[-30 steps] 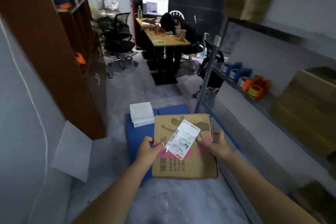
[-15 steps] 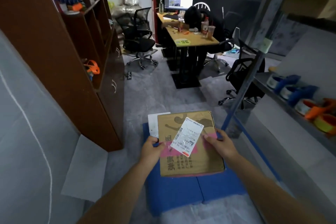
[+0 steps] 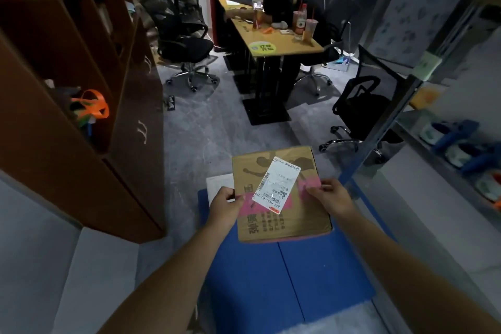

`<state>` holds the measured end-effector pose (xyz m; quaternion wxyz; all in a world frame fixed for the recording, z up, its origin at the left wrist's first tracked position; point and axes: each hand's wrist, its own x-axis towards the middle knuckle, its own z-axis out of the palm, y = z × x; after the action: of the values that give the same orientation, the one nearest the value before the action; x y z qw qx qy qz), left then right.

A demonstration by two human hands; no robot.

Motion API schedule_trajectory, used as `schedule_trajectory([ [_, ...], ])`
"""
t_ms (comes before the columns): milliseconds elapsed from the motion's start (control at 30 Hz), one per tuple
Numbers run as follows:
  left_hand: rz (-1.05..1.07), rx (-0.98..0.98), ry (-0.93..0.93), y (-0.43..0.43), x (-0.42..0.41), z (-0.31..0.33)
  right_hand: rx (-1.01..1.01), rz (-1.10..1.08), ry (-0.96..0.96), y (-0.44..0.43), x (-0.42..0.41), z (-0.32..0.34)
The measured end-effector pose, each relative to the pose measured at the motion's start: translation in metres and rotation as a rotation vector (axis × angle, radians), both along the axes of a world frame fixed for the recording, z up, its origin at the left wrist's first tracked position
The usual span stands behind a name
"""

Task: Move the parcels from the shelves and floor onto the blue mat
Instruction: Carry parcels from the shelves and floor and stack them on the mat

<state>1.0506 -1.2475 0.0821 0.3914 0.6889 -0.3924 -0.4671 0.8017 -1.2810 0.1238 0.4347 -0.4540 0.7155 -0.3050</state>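
Note:
I hold a flat brown cardboard parcel (image 3: 279, 217) with a white shipping label and pink tape, level above the far half of the blue mat (image 3: 273, 276) on the floor. My left hand (image 3: 223, 207) grips its left edge and my right hand (image 3: 332, 198) grips its right edge. A white parcel (image 3: 218, 184) lies on the mat's far left corner, mostly hidden behind the cardboard one.
A brown bookcase (image 3: 81, 106) stands close on the left. A metal shelf rack (image 3: 450, 149) with tape rolls lines the right. Ahead are office chairs (image 3: 184, 35), a wooden desk (image 3: 273, 38) and a seated person (image 3: 287, 0).
I have stepped forward, so the mat now lies beneath and in front of me. The cardboard parcel stays held in both hands and now hides most of the white parcel.

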Motion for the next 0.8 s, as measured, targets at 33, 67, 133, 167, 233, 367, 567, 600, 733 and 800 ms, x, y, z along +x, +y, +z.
schedule_trajectory([
  [33, -0.016, 0.009, 0.007, -0.019, 0.001, -0.005, 0.002, -0.020, 0.035, -0.015, 0.002, -0.003],
  [67, -0.033, 0.019, 0.020, -0.038, 0.004, -0.010, 0.004, -0.043, 0.057, -0.031, 0.005, -0.006],
  [133, -0.065, 0.040, 0.052, -0.078, 0.012, -0.022, 0.007, -0.079, 0.057, -0.061, 0.011, -0.017],
  [167, -0.083, 0.048, 0.061, -0.099, 0.018, -0.028, 0.018, -0.094, 0.046, -0.076, 0.015, -0.023],
  [233, -0.107, 0.070, 0.068, -0.136, 0.030, -0.038, 0.068, -0.125, 0.020, -0.108, 0.028, -0.034],
  [367, -0.106, 0.115, 0.050, -0.198, 0.047, -0.068, 0.092, -0.227, 0.082, -0.174, 0.057, -0.067],
  [567, -0.065, 0.168, 0.050, -0.252, 0.021, -0.162, 0.066, -0.235, 0.175, -0.255, 0.039, -0.162],
  [600, -0.060, 0.176, 0.058, -0.260, 0.010, -0.185, 0.059, -0.215, 0.191, -0.266, 0.029, -0.185],
  [733, -0.041, 0.225, 0.021, -0.284, -0.041, -0.274, 0.083, -0.120, 0.316, -0.293, -0.016, -0.281],
  [800, -0.017, 0.226, 0.058, -0.296, -0.064, -0.317, 0.115, -0.066, 0.307, -0.306, -0.039, -0.322],
])
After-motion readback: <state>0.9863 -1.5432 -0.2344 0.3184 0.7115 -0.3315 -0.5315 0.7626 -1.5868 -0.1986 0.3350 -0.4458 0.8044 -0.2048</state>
